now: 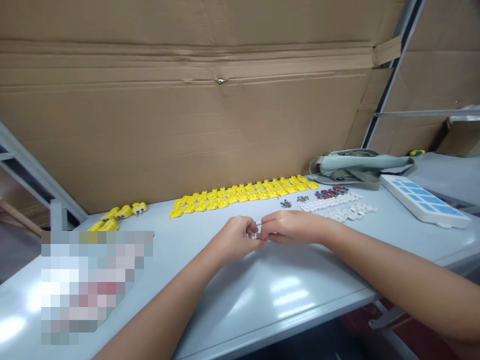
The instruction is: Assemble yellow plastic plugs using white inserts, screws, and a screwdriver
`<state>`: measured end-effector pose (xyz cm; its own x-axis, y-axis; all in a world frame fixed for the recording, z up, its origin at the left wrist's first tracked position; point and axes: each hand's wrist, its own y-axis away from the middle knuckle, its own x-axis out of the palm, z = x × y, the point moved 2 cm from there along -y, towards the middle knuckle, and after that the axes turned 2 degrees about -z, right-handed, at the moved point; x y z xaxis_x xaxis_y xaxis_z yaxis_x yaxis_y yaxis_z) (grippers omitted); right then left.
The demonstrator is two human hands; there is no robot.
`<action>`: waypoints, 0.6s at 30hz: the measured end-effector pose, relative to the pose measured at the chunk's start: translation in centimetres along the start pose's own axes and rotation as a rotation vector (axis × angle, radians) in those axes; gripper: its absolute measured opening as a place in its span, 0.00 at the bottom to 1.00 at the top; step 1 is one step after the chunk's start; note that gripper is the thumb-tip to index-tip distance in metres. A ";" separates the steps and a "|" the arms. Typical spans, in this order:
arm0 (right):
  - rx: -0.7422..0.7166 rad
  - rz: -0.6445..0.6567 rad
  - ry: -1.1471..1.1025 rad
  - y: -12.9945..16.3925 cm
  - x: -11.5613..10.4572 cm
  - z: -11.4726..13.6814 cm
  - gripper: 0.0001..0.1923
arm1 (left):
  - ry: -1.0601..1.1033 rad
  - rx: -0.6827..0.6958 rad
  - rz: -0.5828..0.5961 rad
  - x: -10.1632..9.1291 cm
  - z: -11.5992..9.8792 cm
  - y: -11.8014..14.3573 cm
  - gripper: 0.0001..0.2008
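Note:
Over the middle of the table, my left hand (240,235) pinches a small white plastic part (254,236) between thumb and fingers. My right hand (287,226) meets it from the right, its fingertips closed close against the same part. A thin, shiny metal piece (258,223) shows between the two hands, near the right fingertips. What exactly the right fingers grip is hidden behind them. Beyond the hands lie small dark metal pieces (285,204), more metal pieces (303,199), red and blue small parts (332,193) and rows of white plastic parts (352,212).
Rows of yellow plastic housings (243,193) line the back of the table (210,310). Several yellow pieces (123,212) sit at the left, behind a blurred-out patch (93,285). A pale green bag (352,165) and a white-and-blue panel (423,200) lie at the right. Cardboard (187,130) walls the back.

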<state>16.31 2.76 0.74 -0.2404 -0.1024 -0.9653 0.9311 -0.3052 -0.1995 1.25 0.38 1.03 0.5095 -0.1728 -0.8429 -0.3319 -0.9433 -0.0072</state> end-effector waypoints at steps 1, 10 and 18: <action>0.009 -0.005 -0.039 0.1 -0.3 -0.1 0.12 | -0.007 0.021 -0.010 0.0 0.1 0.0 0.09; 0.118 -0.190 -0.265 1.8 -2.7 -1.9 0.07 | -0.024 0.028 -0.001 0.4 0.1 0.2 0.14; 0.493 0.151 -0.332 4.8 -4.4 -4.7 0.10 | -0.117 0.213 -0.018 1.3 -0.1 0.3 0.09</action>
<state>23.14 6.22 3.20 -0.2624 -0.4443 -0.8566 0.7441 -0.6584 0.1135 1.90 -0.12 -0.06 0.4252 -0.1104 -0.8983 -0.4896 -0.8628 -0.1257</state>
